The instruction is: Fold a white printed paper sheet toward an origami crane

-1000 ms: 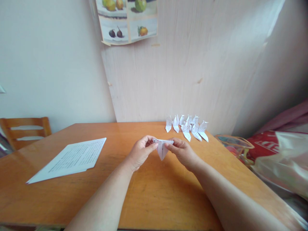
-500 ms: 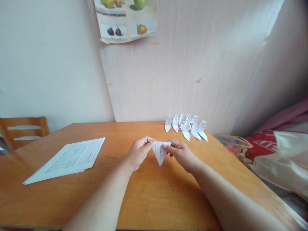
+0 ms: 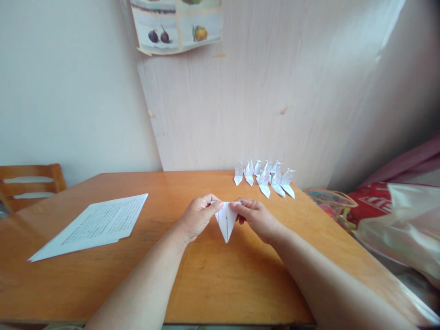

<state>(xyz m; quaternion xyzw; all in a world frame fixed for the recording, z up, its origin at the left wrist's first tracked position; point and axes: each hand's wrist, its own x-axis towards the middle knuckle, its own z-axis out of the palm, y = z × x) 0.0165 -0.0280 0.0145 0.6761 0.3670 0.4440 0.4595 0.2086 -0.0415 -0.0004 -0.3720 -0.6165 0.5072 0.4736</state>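
Note:
A small piece of white folded paper (image 3: pixel 226 225) hangs point-down between my hands, with a pink line near its left edge and a seam down the middle. My left hand (image 3: pixel 200 214) pinches its upper left corner between thumb and fingers. The upper right corner is gripped by my right hand (image 3: pixel 253 212), its thumb lying on the front face. Most of the fingers behind the paper are hidden. Beyond my right hand, several folded paper birds (image 3: pixel 264 182) stand grouped near the table's far edge.
On the left of the wooden table (image 3: pixel 206 284) lies a stack of printed paper sheets (image 3: pixel 99 224). A wooden chair (image 3: pixel 30 183) stands past the left edge. Plastic bags (image 3: pixel 398 220) crowd the right edge. A fruit picture (image 3: pixel 178 27) hangs on the wall behind.
The folded paper now looks longer and narrower toward its lower point, with its middle seam more centred. My right thumb has shifted up slightly toward the top edge. The whole view has moved slightly.

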